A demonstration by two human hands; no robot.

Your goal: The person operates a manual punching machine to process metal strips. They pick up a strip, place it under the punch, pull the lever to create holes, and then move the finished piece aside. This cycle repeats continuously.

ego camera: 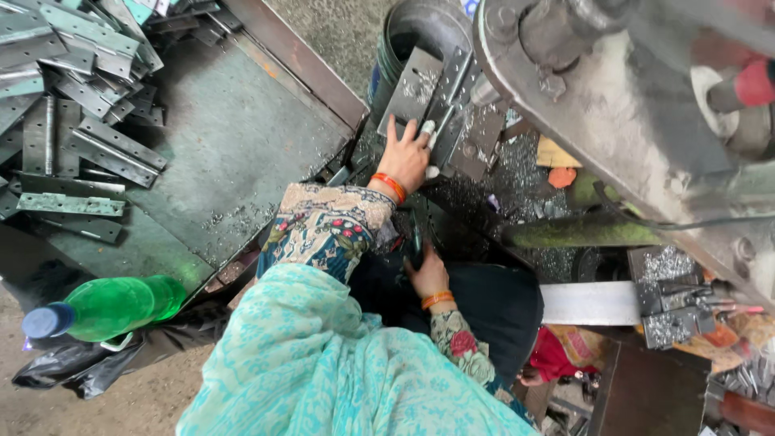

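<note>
1. Grey steel hinge plate (413, 87) lies under the machine in the head view, its long axis running from lower left up to upper right; metal shavings speckle its face.
2. Left hand (406, 157) presses flat on the plate's lower end, fingers spread and tips on the metal, an orange bangle (391, 186) at the wrist; it is pinning the plate rather than curling round it.
3. Right hand (426, 274) sits lower, near the lap, fingers bent around a thin dark tool (416, 239) that points upward; the grip itself is partly hidden.
4. Further hinges (73, 121) are heaped on the metal tray (234, 137) at left; a green bottle (113, 307) lies on its side near the tray's edge.
</note>
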